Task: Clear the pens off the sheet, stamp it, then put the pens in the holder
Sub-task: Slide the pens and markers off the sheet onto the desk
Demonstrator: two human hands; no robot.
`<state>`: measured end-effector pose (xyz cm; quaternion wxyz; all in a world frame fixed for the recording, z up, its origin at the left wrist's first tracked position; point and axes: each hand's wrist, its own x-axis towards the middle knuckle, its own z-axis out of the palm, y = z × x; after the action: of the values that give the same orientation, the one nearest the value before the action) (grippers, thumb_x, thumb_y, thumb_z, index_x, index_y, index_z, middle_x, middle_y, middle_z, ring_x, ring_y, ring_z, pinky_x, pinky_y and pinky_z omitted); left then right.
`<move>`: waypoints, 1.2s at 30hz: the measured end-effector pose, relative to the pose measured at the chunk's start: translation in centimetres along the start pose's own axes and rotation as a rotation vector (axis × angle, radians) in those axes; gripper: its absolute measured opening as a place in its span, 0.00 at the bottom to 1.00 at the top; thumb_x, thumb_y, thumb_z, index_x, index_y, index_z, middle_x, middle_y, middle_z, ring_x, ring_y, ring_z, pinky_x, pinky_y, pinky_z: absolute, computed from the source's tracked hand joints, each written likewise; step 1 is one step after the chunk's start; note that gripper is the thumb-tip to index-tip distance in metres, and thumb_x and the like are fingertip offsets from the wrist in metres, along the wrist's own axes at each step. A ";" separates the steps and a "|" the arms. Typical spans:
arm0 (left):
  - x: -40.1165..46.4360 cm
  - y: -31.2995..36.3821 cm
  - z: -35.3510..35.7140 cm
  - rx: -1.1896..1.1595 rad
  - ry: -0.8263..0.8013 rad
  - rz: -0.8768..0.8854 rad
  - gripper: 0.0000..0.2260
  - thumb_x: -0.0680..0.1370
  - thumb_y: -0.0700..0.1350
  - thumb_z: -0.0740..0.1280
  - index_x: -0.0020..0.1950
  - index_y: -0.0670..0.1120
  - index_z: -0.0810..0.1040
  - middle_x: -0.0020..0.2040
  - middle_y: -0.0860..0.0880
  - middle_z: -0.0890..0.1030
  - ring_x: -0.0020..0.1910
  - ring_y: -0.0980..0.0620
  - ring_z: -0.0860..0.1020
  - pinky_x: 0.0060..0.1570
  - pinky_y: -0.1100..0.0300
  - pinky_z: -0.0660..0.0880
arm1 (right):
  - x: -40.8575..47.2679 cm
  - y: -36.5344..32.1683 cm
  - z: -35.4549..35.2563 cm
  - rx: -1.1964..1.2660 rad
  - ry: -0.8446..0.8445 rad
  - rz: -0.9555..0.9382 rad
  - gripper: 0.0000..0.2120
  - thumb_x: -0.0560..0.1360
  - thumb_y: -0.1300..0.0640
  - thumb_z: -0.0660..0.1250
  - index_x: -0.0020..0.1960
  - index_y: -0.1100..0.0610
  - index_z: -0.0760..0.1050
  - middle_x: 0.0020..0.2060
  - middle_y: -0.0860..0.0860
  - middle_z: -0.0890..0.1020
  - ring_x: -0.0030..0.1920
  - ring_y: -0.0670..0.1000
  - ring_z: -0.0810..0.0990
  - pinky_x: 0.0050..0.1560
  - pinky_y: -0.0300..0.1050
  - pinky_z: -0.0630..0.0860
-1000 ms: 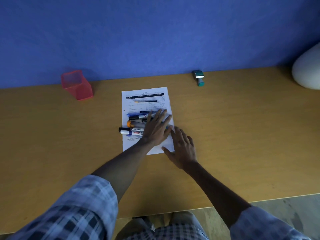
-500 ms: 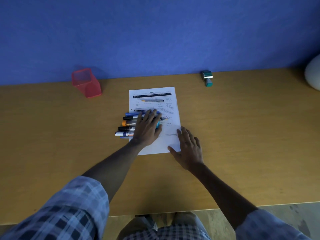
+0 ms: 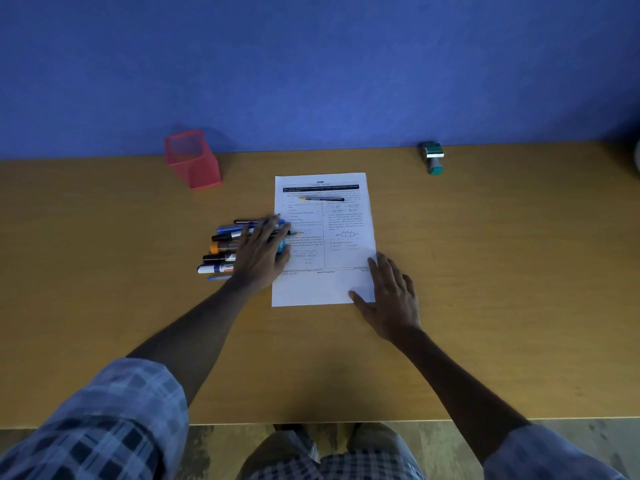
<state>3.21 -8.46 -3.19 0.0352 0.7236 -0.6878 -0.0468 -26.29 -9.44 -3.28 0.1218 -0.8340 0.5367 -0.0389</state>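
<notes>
A printed white sheet [image 3: 341,237] lies on the wooden desk [image 3: 485,271]. My left hand [image 3: 261,256] lies flat, fingers spread, on a bunch of several pens and markers [image 3: 225,249] that straddles the sheet's left edge, mostly off the paper. One more pen [image 3: 322,199] rests alone near the top of the sheet. My right hand [image 3: 391,299] presses flat on the sheet's lower right corner. A red mesh pen holder [image 3: 192,159] stands at the back left. A green stamp [image 3: 433,157] sits at the back right against the wall.
A blue wall [image 3: 311,71] runs along the desk's far edge. A pale rounded object [image 3: 638,157] shows at the far right edge. The desk's near edge [image 3: 346,420] is just above my lap.
My left hand has slid the bunch of pens leftward, from the middle of the sheet to its left edge. My right hand stays on the lower right corner.
</notes>
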 end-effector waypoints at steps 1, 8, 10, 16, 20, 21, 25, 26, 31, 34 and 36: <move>-0.2 -0.5 -0.1 -0.001 -0.003 -0.006 0.23 0.81 0.53 0.56 0.75 0.46 0.65 0.76 0.44 0.65 0.76 0.44 0.61 0.73 0.40 0.57 | 0.0 0.0 0.0 -0.003 0.002 0.000 0.36 0.76 0.36 0.60 0.76 0.57 0.60 0.76 0.55 0.64 0.75 0.56 0.64 0.70 0.57 0.66; -1.2 -4.2 -0.9 0.035 -0.025 -0.042 0.24 0.82 0.54 0.54 0.76 0.47 0.63 0.78 0.45 0.62 0.77 0.45 0.58 0.74 0.41 0.57 | 0.0 0.1 0.1 -0.010 -0.004 0.003 0.37 0.75 0.35 0.59 0.76 0.57 0.60 0.76 0.55 0.64 0.75 0.57 0.64 0.70 0.57 0.66; -1.6 -5.2 -1.1 0.051 -0.024 -0.049 0.23 0.82 0.54 0.56 0.77 0.48 0.62 0.78 0.45 0.61 0.78 0.45 0.58 0.74 0.41 0.56 | 0.0 0.1 0.1 -0.013 -0.004 0.001 0.37 0.75 0.35 0.59 0.76 0.57 0.60 0.76 0.55 0.64 0.75 0.57 0.64 0.70 0.57 0.66; -2.4 -6.8 -1.5 0.036 -0.032 -0.074 0.24 0.82 0.53 0.58 0.77 0.49 0.61 0.78 0.45 0.60 0.78 0.44 0.57 0.74 0.40 0.55 | 0.1 0.1 0.2 -0.014 0.000 -0.004 0.37 0.76 0.34 0.58 0.75 0.57 0.60 0.76 0.56 0.64 0.74 0.57 0.65 0.69 0.58 0.66; -2.1 -6.5 -1.6 0.026 -0.042 -0.087 0.25 0.83 0.56 0.55 0.78 0.50 0.58 0.79 0.46 0.58 0.78 0.44 0.55 0.74 0.39 0.55 | 0.1 0.1 0.2 -0.013 -0.006 -0.004 0.37 0.75 0.34 0.58 0.76 0.56 0.60 0.76 0.56 0.64 0.74 0.57 0.65 0.69 0.58 0.66; -1.8 -6.3 -1.6 0.026 -0.038 -0.081 0.25 0.83 0.58 0.53 0.78 0.51 0.58 0.79 0.46 0.57 0.78 0.44 0.55 0.74 0.38 0.55 | 0.1 0.1 0.2 -0.012 -0.008 -0.002 0.37 0.76 0.34 0.58 0.76 0.56 0.60 0.76 0.55 0.64 0.75 0.57 0.65 0.69 0.58 0.66; 0.1 -4.6 -1.8 0.042 -0.030 -0.011 0.29 0.80 0.63 0.47 0.77 0.50 0.60 0.80 0.45 0.55 0.78 0.43 0.55 0.74 0.37 0.53 | 0.0 0.2 0.1 -0.002 -0.002 0.002 0.37 0.76 0.35 0.59 0.76 0.56 0.60 0.76 0.55 0.63 0.75 0.57 0.64 0.70 0.57 0.65; 0.9 -4.0 -1.9 0.039 -0.030 0.004 0.29 0.80 0.62 0.46 0.77 0.49 0.61 0.79 0.45 0.57 0.78 0.43 0.56 0.74 0.37 0.53 | 0.0 0.2 0.0 -0.001 0.002 -0.001 0.37 0.76 0.35 0.59 0.76 0.56 0.60 0.76 0.55 0.63 0.75 0.56 0.64 0.70 0.57 0.65; 5.0 -0.5 -1.4 0.037 -0.081 0.103 0.27 0.82 0.59 0.49 0.79 0.49 0.58 0.80 0.45 0.56 0.78 0.43 0.56 0.74 0.39 0.52 | 0.1 0.4 0.2 0.014 -0.002 -0.001 0.37 0.76 0.34 0.57 0.77 0.56 0.58 0.77 0.54 0.62 0.76 0.55 0.63 0.71 0.56 0.64; 7.2 1.5 -0.9 0.038 -0.115 0.176 0.25 0.83 0.57 0.51 0.79 0.50 0.57 0.80 0.47 0.56 0.79 0.46 0.55 0.75 0.40 0.49 | 0.1 0.7 0.4 0.018 -0.009 -0.003 0.37 0.76 0.34 0.56 0.77 0.55 0.57 0.77 0.53 0.61 0.76 0.54 0.62 0.72 0.55 0.64; 8.6 2.8 -0.7 0.048 -0.125 0.222 0.25 0.83 0.56 0.51 0.78 0.49 0.59 0.80 0.47 0.56 0.79 0.47 0.54 0.76 0.39 0.46 | 0.1 0.8 0.4 0.014 -0.013 -0.003 0.37 0.76 0.33 0.56 0.77 0.54 0.57 0.77 0.53 0.60 0.76 0.54 0.61 0.72 0.55 0.63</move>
<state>0.95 -17.22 -2.37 -0.0201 0.6393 -0.7654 -0.0712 -26.85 -9.76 -3.83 0.1312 -0.8341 0.5345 -0.0373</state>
